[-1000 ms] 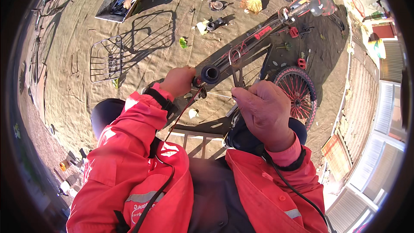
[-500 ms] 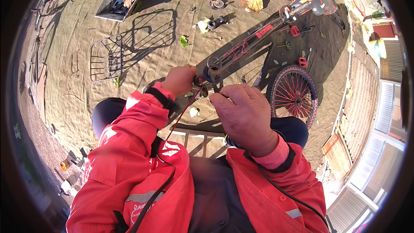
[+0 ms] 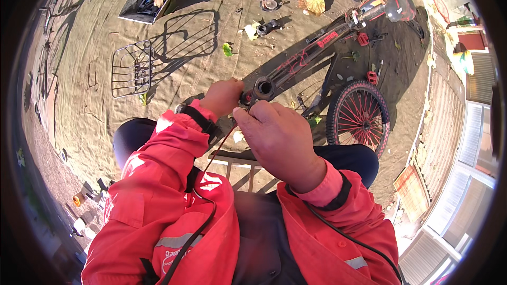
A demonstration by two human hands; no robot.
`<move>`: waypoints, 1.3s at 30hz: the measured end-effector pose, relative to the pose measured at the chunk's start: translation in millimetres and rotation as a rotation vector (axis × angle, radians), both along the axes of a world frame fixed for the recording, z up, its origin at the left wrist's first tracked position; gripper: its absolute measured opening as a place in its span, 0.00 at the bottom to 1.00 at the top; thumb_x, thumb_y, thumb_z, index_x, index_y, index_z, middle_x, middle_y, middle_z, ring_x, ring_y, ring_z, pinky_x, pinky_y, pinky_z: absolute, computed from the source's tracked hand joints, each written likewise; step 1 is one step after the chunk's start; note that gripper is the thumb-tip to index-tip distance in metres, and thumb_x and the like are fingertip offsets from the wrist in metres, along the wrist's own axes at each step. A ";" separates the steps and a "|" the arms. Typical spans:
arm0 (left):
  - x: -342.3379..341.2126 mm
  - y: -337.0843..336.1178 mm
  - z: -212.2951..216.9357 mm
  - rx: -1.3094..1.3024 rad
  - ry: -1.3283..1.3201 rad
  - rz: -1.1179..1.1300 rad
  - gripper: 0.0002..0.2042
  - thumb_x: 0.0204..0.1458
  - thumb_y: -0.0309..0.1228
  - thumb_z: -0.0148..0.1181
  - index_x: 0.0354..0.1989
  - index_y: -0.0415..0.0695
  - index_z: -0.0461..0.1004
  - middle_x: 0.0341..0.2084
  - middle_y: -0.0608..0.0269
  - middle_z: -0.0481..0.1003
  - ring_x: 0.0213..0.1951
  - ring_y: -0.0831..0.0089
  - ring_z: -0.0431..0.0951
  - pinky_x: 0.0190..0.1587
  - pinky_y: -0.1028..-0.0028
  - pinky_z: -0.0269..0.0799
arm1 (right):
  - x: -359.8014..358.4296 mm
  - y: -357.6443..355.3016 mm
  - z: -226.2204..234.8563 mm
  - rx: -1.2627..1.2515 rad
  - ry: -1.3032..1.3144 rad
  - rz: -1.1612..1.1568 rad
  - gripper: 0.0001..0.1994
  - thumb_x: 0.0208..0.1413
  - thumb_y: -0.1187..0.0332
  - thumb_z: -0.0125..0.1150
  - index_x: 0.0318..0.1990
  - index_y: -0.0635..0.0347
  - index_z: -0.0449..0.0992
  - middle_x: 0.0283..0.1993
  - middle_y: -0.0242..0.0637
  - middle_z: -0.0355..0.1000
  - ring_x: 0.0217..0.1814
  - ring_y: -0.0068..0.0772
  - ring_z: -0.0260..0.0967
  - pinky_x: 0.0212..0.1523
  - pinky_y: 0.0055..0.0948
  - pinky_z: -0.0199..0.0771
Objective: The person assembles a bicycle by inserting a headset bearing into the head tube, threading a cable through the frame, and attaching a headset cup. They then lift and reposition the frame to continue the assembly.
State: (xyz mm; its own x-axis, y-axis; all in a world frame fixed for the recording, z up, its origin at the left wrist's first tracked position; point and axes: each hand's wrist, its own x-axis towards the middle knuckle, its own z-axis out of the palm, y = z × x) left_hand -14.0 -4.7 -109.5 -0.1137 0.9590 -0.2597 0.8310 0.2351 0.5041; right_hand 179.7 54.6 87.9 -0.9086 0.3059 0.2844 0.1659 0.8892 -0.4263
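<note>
The right hand [image 3: 280, 140] has its fingers closed on a wrench [image 3: 254, 98], which meets the open tube [image 3: 265, 89] at 12 o'clock. The left hand [image 3: 224, 98] bends its fingers beside the tube, at 11 o'clock, but nobody can tell if they grip. The bike [image 3: 303, 58] stretches toward 2 o'clock, with a wheel [image 3: 365, 123] at 3 and a basket [image 3: 113, 72] at 10.
</note>
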 end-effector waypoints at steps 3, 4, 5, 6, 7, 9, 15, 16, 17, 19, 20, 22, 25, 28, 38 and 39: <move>-0.1 -0.5 -3.9 0.013 0.002 -0.004 0.12 0.47 0.32 0.69 0.38 0.41 0.79 0.39 0.46 0.81 0.41 0.42 0.84 0.44 0.50 0.80 | -2.0 -1.6 0.0 -0.017 -0.034 -0.021 0.16 0.55 0.72 0.66 0.53 0.57 0.82 0.34 0.33 0.69 0.33 0.37 0.73 0.29 0.37 0.73; -0.4 -0.6 -5.2 0.015 0.000 -0.008 0.12 0.48 0.32 0.69 0.39 0.41 0.79 0.39 0.46 0.81 0.42 0.42 0.84 0.44 0.50 0.80 | -2.3 -2.0 -0.2 -0.023 -0.053 -0.028 0.16 0.56 0.72 0.66 0.53 0.57 0.82 0.35 0.34 0.69 0.33 0.37 0.73 0.29 0.37 0.74; -0.6 -0.9 -6.7 0.019 -0.001 -0.011 0.12 0.48 0.33 0.68 0.39 0.41 0.79 0.39 0.46 0.81 0.42 0.42 0.84 0.44 0.50 0.80 | -2.8 -2.3 -0.8 -0.032 -0.055 -0.027 0.16 0.56 0.72 0.66 0.53 0.57 0.81 0.35 0.34 0.69 0.33 0.37 0.73 0.29 0.37 0.74; -1.5 -1.2 -7.8 0.024 -0.005 -0.014 0.12 0.48 0.33 0.68 0.39 0.41 0.79 0.39 0.46 0.81 0.42 0.42 0.84 0.44 0.50 0.80 | -3.7 -2.4 -1.6 -0.043 -0.057 -0.025 0.16 0.57 0.71 0.67 0.53 0.57 0.81 0.35 0.34 0.69 0.33 0.37 0.73 0.30 0.38 0.74; -2.2 -1.5 -8.8 0.023 -0.009 -0.016 0.12 0.49 0.33 0.68 0.39 0.41 0.79 0.39 0.46 0.81 0.42 0.42 0.84 0.44 0.50 0.80 | -4.6 -2.5 -2.7 -0.056 -0.059 -0.024 0.15 0.57 0.71 0.67 0.53 0.57 0.81 0.35 0.34 0.68 0.33 0.38 0.73 0.30 0.38 0.74; -3.1 -1.6 -10.3 0.028 -0.023 -0.019 0.11 0.50 0.33 0.67 0.39 0.41 0.79 0.40 0.46 0.81 0.42 0.42 0.84 0.44 0.51 0.80 | -6.1 -2.9 -4.9 -0.062 -0.062 -0.033 0.15 0.58 0.70 0.68 0.53 0.57 0.81 0.35 0.34 0.68 0.34 0.38 0.74 0.30 0.38 0.75; -5.6 -2.2 -12.4 0.037 -0.043 -0.028 0.09 0.53 0.32 0.64 0.39 0.42 0.79 0.40 0.47 0.81 0.42 0.42 0.84 0.44 0.51 0.80 | -11.7 -1.8 -9.0 -0.136 -0.052 -0.044 0.14 0.58 0.69 0.70 0.51 0.57 0.80 0.35 0.36 0.68 0.34 0.39 0.74 0.30 0.38 0.75; -6.0 -2.6 -13.4 0.026 -0.062 -0.017 0.09 0.53 0.32 0.64 0.39 0.42 0.79 0.40 0.47 0.81 0.42 0.42 0.84 0.44 0.51 0.80 | -12.4 -1.5 -8.9 -0.148 -0.046 -0.045 0.14 0.57 0.69 0.70 0.51 0.57 0.80 0.35 0.36 0.68 0.34 0.39 0.74 0.31 0.38 0.75; -6.4 -3.1 -14.6 0.016 -0.081 -0.006 0.09 0.53 0.32 0.64 0.39 0.42 0.79 0.40 0.47 0.81 0.42 0.42 0.84 0.44 0.51 0.80 | -13.1 -1.7 -8.6 -0.136 -0.052 -0.040 0.13 0.57 0.69 0.69 0.49 0.57 0.80 0.35 0.36 0.67 0.34 0.39 0.73 0.30 0.38 0.75; -6.1 -3.3 -18.0 -0.004 -0.180 0.061 0.09 0.53 0.32 0.64 0.39 0.42 0.79 0.40 0.47 0.81 0.42 0.42 0.84 0.44 0.51 0.80 | -14.9 -2.6 -8.1 -0.121 -0.049 -0.035 0.11 0.56 0.70 0.69 0.46 0.57 0.79 0.35 0.36 0.67 0.34 0.40 0.73 0.30 0.38 0.75; -4.7 -2.7 -19.8 -0.013 -0.260 0.118 0.09 0.53 0.32 0.63 0.39 0.42 0.79 0.40 0.47 0.81 0.42 0.42 0.84 0.44 0.50 0.80 | -15.7 -3.3 -7.9 -0.103 -0.048 -0.037 0.10 0.56 0.71 0.69 0.44 0.57 0.78 0.35 0.36 0.67 0.34 0.40 0.73 0.30 0.38 0.75; -4.6 -1.7 -21.6 -0.034 -0.310 0.152 0.09 0.53 0.32 0.63 0.39 0.42 0.79 0.40 0.46 0.81 0.42 0.41 0.84 0.44 0.50 0.80 | -17.5 -4.3 -8.0 -0.078 -0.040 -0.039 0.09 0.55 0.72 0.68 0.42 0.57 0.77 0.34 0.36 0.66 0.34 0.40 0.73 0.30 0.38 0.74; -5.0 -1.2 -20.3 -0.058 -0.249 0.108 0.09 0.54 0.32 0.63 0.39 0.42 0.79 0.40 0.46 0.81 0.42 0.41 0.84 0.45 0.50 0.80 | -19.8 -4.5 -9.2 -0.080 -0.012 -0.046 0.08 0.54 0.73 0.68 0.40 0.57 0.76 0.34 0.36 0.66 0.34 0.40 0.73 0.30 0.38 0.74; -5.6 -2.4 -20.6 -0.053 -0.224 0.099 0.10 0.54 0.33 0.63 0.40 0.42 0.79 0.40 0.46 0.81 0.42 0.41 0.84 0.45 0.50 0.80 | -19.7 -3.9 -9.6 -0.095 -0.024 -0.049 0.08 0.55 0.72 0.68 0.41 0.57 0.77 0.34 0.37 0.66 0.35 0.40 0.73 0.30 0.38 0.74; -8.9 -7.2 -51.9 0.034 -0.384 0.177 0.11 0.54 0.36 0.64 0.40 0.42 0.79 0.40 0.46 0.81 0.43 0.41 0.84 0.45 0.50 0.80 | -18.3 -0.1 -8.1 -0.196 -0.023 -0.067 0.10 0.56 0.70 0.71 0.45 0.57 0.82 0.34 0.37 0.70 0.35 0.41 0.75 0.31 0.38 0.76; -8.6 -6.6 -47.8 0.014 -0.356 0.176 0.11 0.54 0.36 0.64 0.40 0.42 0.79 0.40 0.46 0.81 0.42 0.41 0.84 0.45 0.50 0.80 | -18.6 -0.4 -8.7 -0.197 -0.014 -0.070 0.10 0.56 0.69 0.71 0.45 0.57 0.82 0.34 0.36 0.70 0.35 0.41 0.75 0.32 0.38 0.76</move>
